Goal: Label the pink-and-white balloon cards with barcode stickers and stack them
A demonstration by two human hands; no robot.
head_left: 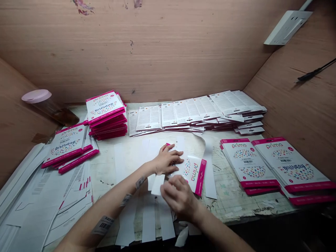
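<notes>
A white and pink "prima" balloon packet (193, 171) lies turned sideways in the middle of the table. My left hand (168, 159) rests flat across it, fingers spread, covering part of its print. Close to the packet's near edge, my right hand (181, 197) is closed in a pinch and slightly blurred. A small white paper flap (158, 184) sticks out beside its fingers; whether they grip it is hidden. Several barcode stickers (103, 225) cling to my left forearm. White paper strips (148, 220) lie beneath my hands.
Packet stacks stand at back left (107, 119), front left (65, 143) and right (294, 164). Face-down packets (191, 112) line the back wall. A lidded bottle (52, 106) leans at left, near flat card sheets (39, 199). A cable (312, 73) hangs at right.
</notes>
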